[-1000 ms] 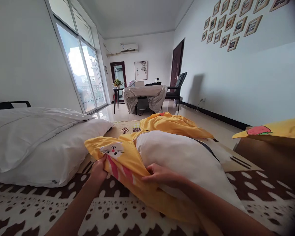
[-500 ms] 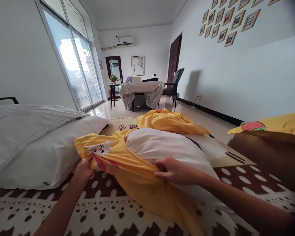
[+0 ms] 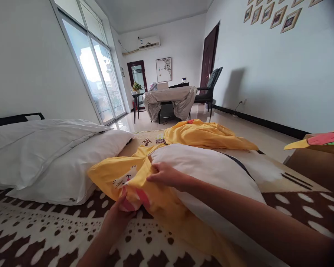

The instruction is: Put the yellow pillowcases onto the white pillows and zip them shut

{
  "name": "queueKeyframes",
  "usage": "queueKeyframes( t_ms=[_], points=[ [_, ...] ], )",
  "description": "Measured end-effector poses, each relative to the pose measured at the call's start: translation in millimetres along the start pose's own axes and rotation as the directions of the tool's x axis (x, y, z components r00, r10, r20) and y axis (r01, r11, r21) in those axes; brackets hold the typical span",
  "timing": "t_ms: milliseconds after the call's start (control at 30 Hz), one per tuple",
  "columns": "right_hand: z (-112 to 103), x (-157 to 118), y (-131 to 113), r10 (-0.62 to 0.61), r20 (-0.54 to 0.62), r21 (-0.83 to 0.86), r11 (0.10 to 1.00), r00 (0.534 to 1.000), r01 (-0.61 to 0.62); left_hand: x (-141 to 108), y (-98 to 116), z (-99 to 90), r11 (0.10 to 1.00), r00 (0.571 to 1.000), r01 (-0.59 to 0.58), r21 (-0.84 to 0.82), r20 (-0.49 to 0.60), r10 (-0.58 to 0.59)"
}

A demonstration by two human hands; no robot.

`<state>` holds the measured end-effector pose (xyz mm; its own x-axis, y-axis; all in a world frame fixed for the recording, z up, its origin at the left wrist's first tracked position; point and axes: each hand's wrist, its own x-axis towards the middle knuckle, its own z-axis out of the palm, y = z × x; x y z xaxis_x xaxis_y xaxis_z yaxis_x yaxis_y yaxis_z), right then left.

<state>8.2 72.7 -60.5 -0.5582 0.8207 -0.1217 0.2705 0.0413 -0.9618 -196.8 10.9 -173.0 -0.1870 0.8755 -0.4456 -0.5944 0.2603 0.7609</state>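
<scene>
A yellow pillowcase point(image 3: 167, 200) with a cat face and pink patches lies partly around the left end of a white pillow point(image 3: 206, 167). My left hand point(image 3: 118, 215) pinches the case's lower edge by the pink patch. Over the pillow's left end, my right hand point(image 3: 165, 175) grips the yellow cloth near the opening. The pillow's right part is bare, with my right forearm across it. Behind the pillow lies a second crumpled yellow cloth point(image 3: 203, 134).
White pillows point(image 3: 58, 159) are stacked at left on the brown and cream patterned blanket point(image 3: 144, 237). At right, yellow cloth with a pink print point(image 3: 323, 140) tops a brown box point(image 3: 314, 163). A covered table point(image 3: 169, 95) and a black chair point(image 3: 208, 91) stand farther back.
My right hand has moved left and up along the yellow cloth. My left hand has shifted down and right, folding the printed end inward. The view has turned slightly left.
</scene>
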Motion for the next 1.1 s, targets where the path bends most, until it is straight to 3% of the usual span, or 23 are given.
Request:
queueKeyframes(
  t_ms=[100, 200, 267, 367, 467, 567, 700, 800, 933, 1033, 1100],
  points=[
    [-14, 9, 5, 0.032, -0.044, 0.029, 0.999, 0.999, -0.031, -1, 7, 6.1, 0.997, 0.996, -0.076, -0.014, 0.055, 0.077],
    [-39, 6, 14, 0.062, -0.090, -0.021, 0.998, 0.994, -0.064, -3, 13, 12.5, 0.980, 0.982, -0.188, -0.070, -0.010, 0.187],
    [-55, 1, 17, 0.060, -0.169, -0.125, 0.989, 0.984, -0.082, -5, 12, 13.1, 0.985, 0.987, -0.164, -0.059, -0.010, 0.163],
    [-70, -6, 17, 0.011, -0.269, -0.359, 0.927, 0.963, -0.110, -6, 12, 5.5, 0.994, 0.989, -0.106, -0.031, 0.097, 0.109],
    [-75, -5, 16, -0.015, -0.285, -0.440, 0.890, 0.958, -0.117, 0, 23, -10.2, 0.982, 0.977, -0.174, -0.068, 0.116, 0.181],
    [-74, 2, 24, -0.046, -0.355, -0.436, 0.892, 0.934, -0.122, 8, 41, -23.1, 0.973, 0.973, -0.230, -0.021, 0.014, 0.231],
    [-64, 15, 47, -0.047, -0.477, -0.309, 0.944, 0.878, -0.117, 12, 58, -13.0, 0.974, 0.978, -0.206, 0.091, 0.029, 0.205],
    [-60, 17, 59, 0.047, -0.378, -0.154, 0.982, 0.924, -0.113, 16, 63, 13.0, 0.960, 0.973, -0.228, 0.165, 0.022, 0.228],
    [-63, 2, 63, 0.139, -0.162, 0.056, 0.990, 0.977, -0.132, 37, 78, 43.6, 0.940, 0.946, -0.290, 0.177, -0.095, 0.310],
    [-65, -11, 69, 0.139, 0.045, 0.237, 0.961, 0.989, -0.146, 56, 97, 56.1, 0.937, 0.926, -0.303, 0.173, -0.180, 0.332],
    [-65, -16, 77, 0.115, 0.151, 0.248, 0.957, 0.982, -0.150, 63, 109, 62.2, 0.939, 0.919, -0.306, 0.156, -0.209, 0.335]
  ],
)
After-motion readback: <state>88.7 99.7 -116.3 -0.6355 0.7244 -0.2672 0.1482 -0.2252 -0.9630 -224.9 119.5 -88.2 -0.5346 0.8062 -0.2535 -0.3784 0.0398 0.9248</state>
